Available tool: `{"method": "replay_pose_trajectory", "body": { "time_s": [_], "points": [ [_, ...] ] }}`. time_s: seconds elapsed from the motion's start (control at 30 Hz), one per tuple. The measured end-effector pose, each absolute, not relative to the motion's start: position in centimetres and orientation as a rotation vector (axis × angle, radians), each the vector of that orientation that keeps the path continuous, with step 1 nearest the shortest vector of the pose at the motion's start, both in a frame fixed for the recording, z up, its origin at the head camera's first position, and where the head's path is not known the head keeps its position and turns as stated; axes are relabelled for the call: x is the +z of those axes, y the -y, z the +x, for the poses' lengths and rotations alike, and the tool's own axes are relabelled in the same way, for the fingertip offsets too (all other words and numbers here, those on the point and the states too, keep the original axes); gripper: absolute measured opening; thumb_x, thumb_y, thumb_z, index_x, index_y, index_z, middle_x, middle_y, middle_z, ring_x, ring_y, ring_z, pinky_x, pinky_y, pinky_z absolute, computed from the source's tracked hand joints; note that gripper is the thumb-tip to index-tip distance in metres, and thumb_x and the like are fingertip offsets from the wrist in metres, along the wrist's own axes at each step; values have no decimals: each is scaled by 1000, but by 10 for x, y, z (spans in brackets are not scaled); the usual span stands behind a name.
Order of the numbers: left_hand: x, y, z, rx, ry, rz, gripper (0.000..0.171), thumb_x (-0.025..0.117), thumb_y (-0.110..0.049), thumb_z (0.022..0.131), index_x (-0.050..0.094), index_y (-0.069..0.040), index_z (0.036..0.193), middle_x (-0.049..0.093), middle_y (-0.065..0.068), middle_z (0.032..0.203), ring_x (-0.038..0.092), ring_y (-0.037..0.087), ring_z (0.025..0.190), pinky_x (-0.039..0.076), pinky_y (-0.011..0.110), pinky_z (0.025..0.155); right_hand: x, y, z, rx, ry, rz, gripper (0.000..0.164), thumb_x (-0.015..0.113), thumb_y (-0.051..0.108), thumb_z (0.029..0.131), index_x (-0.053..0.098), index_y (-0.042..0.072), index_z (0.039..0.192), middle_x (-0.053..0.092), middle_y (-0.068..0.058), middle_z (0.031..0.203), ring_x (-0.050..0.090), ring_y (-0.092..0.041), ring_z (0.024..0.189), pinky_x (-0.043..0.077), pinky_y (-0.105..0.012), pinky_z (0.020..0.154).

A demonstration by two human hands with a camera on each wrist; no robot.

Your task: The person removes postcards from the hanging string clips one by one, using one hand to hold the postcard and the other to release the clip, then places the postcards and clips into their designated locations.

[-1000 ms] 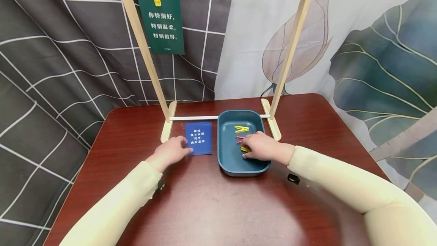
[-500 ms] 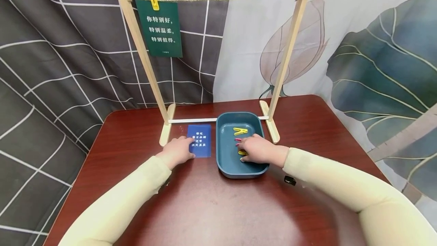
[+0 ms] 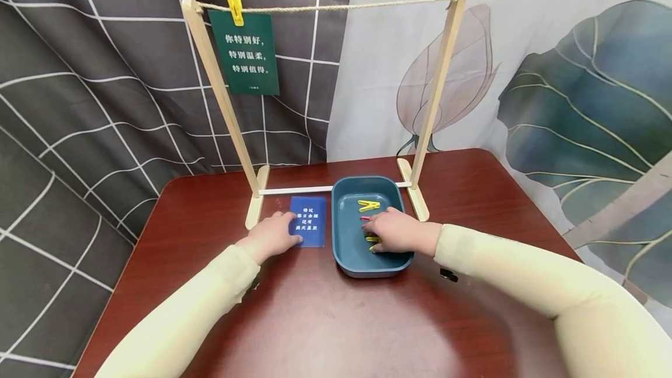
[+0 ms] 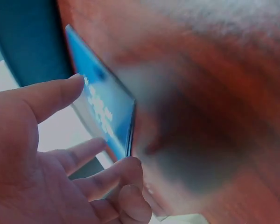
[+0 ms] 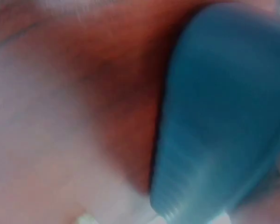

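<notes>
My left hand (image 3: 272, 237) is at the left edge of a blue card (image 3: 307, 223) with white writing, which lies on the table. In the left wrist view its thumb (image 4: 60, 95) extends over the card's face (image 4: 95, 93), and fingertips are at the card's edge. My right hand (image 3: 396, 231) reaches into a blue bin (image 3: 349, 261), fingers down over a yellow clothespin (image 3: 373, 240). A red clothespin (image 3: 365, 218) is partly hidden by that hand, and another yellow clothespin (image 3: 369, 205) lies farther back. The right wrist view does not show the grip.
Behind the card and bin stands a wooden frame (image 3: 438, 83) with a rope (image 3: 336, 7) across its top. A yellow clothespin (image 3: 233, 2) holds a green card (image 3: 245, 54) on the rope's left part. Patterned cloths hang behind the dark red table (image 3: 336, 319).
My left hand has moved right and slightly forward, its fingers now over the blue card's left edge. The right hand stays in the bin with small shifts. The head view tilts up slightly.
</notes>
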State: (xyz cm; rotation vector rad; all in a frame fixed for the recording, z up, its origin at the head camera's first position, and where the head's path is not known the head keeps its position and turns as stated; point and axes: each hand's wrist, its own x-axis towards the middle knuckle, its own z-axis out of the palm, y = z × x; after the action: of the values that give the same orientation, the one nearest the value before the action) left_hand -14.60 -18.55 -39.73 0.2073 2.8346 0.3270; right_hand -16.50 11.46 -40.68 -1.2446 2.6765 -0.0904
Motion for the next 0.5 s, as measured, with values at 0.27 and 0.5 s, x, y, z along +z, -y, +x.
{"method": "replay_pose_trajectory", "body": {
  "time_s": [0.27,0.5],
  "points": [
    [-370,199,-163,589,-2924,206,57,62,-41,95,54,-6,139,57,17,137,53,36,126,41,54,104,-344,-113,-188,-297,-2885,-1258,30,73,30,90,72,10,113,70,-3,104,65,-17,93,44,-42,83],
    [-319,209,-183,1268,-2971,35,55,54,-47,99,52,-13,142,57,11,137,54,30,125,40,47,105,-243,-103,-222,-644,-3182,-1400,27,68,20,92,71,3,113,72,-11,105,67,-25,97,46,-48,94]
  ]
}}
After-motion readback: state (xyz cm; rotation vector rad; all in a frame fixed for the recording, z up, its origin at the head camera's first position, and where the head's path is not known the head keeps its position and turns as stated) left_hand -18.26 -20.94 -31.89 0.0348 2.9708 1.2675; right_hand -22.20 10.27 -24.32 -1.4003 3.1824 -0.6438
